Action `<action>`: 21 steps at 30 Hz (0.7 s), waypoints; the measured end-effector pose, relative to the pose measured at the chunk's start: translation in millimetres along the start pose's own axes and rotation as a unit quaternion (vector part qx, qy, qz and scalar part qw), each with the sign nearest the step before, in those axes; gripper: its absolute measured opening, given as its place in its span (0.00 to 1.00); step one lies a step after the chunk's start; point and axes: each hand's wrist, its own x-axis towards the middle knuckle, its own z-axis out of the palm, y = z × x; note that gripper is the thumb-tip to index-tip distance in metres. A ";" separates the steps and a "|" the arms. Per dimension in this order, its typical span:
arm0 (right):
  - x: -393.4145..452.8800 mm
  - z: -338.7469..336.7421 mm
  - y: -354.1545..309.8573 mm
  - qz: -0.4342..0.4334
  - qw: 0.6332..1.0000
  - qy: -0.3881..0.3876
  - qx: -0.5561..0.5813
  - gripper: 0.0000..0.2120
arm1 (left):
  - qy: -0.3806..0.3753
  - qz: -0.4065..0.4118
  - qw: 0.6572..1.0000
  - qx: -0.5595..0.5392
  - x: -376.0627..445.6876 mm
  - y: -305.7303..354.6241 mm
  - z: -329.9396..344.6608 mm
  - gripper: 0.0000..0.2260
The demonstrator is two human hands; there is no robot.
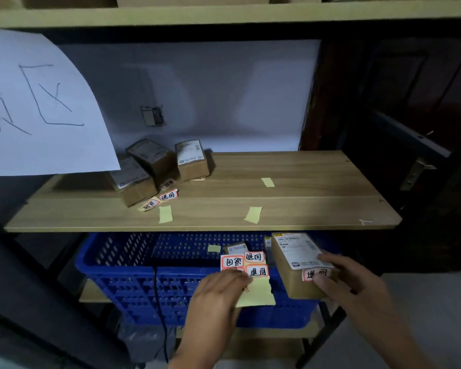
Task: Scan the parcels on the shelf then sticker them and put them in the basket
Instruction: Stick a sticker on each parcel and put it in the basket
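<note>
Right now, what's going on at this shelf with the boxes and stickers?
A person is labelling parcels. The right hand holds a small brown cardboard parcel with a red-bordered sticker on its side, above the blue perforated plastic basket. The left hand holds a yellow backing sheet carrying more stickers. Three similar parcels wait on the wooden shelf, beside loose stickers and yellow backing scraps.

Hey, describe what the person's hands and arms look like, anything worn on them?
Both the left hand and the right hand are bare, with no gloves. No rings, watch or bracelet show. The forearms are uncovered right down to the bottom edge of the picture, so no sleeves are in view.
</note>
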 end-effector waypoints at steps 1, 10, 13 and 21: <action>5.8 5.1 -1.9 -0.002 1.000 -0.007 -0.018 0.13 | 0.018 -0.006 1.000 -0.006 0.4 -1.9 -2.7 0.31; 44.3 54.3 -2.2 -0.022 0.996 -0.023 -0.085 0.14 | 0.167 -0.067 0.982 -0.059 -8.2 -16.2 -18.0 0.23; 54.4 67.9 -1.0 -0.041 0.991 -0.042 -0.116 0.13 | 0.218 -0.099 0.967 -0.084 -15.4 -20.8 -20.0 0.23; 69.3 91.9 6.3 -0.084 0.968 -0.061 -0.227 0.14 | 0.223 -0.115 0.964 -0.092 -21.6 -25.7 -34.4 0.26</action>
